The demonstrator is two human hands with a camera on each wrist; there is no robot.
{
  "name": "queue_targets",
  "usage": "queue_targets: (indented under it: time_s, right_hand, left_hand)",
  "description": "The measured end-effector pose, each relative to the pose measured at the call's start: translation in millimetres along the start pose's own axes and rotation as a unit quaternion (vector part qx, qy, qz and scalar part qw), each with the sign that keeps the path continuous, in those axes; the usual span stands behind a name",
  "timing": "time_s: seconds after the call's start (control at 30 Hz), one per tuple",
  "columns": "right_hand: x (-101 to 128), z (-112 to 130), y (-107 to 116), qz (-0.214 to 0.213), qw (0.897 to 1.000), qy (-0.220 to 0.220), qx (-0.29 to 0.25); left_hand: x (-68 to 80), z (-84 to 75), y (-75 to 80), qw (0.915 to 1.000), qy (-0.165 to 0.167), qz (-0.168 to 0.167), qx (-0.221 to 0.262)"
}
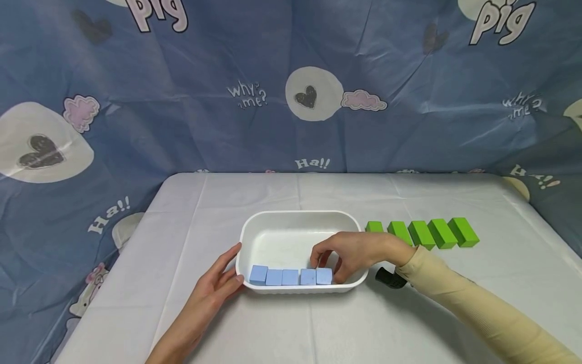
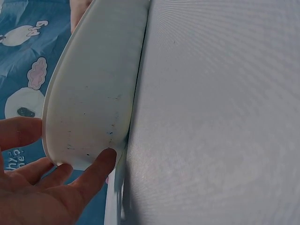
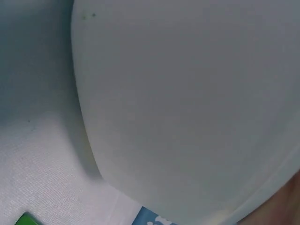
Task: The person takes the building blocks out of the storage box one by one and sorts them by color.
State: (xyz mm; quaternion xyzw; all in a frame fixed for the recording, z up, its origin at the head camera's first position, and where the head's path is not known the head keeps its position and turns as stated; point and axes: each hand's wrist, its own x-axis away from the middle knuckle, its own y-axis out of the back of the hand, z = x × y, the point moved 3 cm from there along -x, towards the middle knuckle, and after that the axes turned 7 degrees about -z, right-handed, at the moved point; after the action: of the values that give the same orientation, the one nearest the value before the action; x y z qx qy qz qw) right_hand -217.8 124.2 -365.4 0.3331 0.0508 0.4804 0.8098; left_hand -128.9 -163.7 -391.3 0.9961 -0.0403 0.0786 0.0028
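A white plastic tray (image 1: 282, 222) sits on the table, with a row of several light blue blocks (image 1: 274, 277) along its near wall. My left hand (image 1: 213, 288) touches the tray's left end with fairly straight, spread fingers; the left wrist view shows the thumb against the outer wall (image 2: 93, 93). Reaching over the right rim, my right hand (image 1: 352, 253) has bent fingers around the rightmost blue block (image 1: 324, 276), which it pinches. Its fingertips are partly hidden behind the blocks. In the right wrist view the tray's outer wall (image 3: 187, 103) covers the block and fingers.
Several green blocks (image 1: 442, 233) stand in a row right of the tray, the leftmost ones partly behind my right hand and wrist. A small black device (image 1: 391, 278) sits below the right wrist. White cloth (image 1: 282, 333) covers the table; a blue printed curtain (image 1: 204, 126) hangs behind.
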Motion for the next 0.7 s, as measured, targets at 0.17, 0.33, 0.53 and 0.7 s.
queue_targets:
  time_s: [0.17, 0.33, 0.53, 0.7]
  right_hand:
    - [1.3, -1.0, 1.1, -0.013, 1.0, -0.007, 0.006]
    - [1.9, -2.3, 1.1, -0.035, 0.999, 0.002, -0.019]
    - [3.2, -2.6, 1.9, -0.065, 0.997, 0.027, -0.039]
    - [3.3, -4.3, 3.5, -0.076, 0.995, 0.036, -0.053]
  left_hand:
    - [-0.1, 0.1, 0.0, 1.0, -0.001, -0.001, 0.0]
    - [-0.4, 0.4, 0.1, 1.0, 0.002, -0.004, -0.004]
    - [-0.7, 0.4, -0.3, 0.9999, 0.007, -0.006, -0.004]
    - [-1.2, -0.2, 0.1, 1.0, 0.002, -0.002, -0.006]
